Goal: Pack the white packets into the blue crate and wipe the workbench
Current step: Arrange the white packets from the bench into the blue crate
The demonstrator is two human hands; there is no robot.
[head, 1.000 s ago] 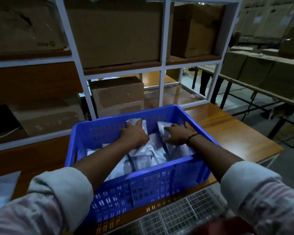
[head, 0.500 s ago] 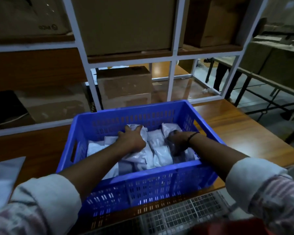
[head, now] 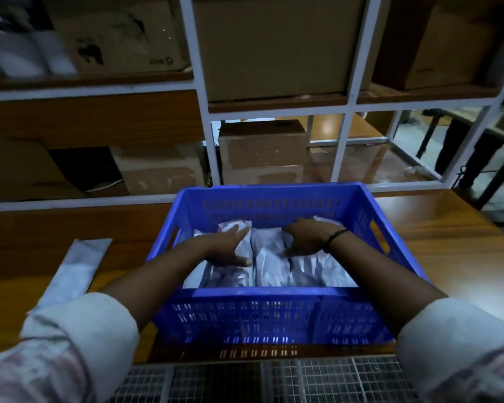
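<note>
Blue crate [head: 274, 315] sits mid-desk, near wall toward the wearer. The white packets [head: 268, 257] are inside it, now lying flatter in side-by-side rows; half a second back they were bunched and crumpled under the hands.

Left hand [head: 224, 248]: was fisted on a packet, now released, fingers spread and palm flat on the left-hand packets, pressing down. Right hand [head: 306, 237], with a dark wristband [head: 335, 238]: arched over the far-right packets, fingertips down on them. Can't tell whether it pinches one or only pushes.

Judgement: the change reads as shifting from placing to levelling the load, so the crate contents look nearly settled.

Not finished, though. One loose packet [head: 76, 266] lies on the desk [head: 448, 257] left of the crate, apart from it, so it likely goes in next. No cloth in view and wiping not started. Roughly mid-task.
</note>
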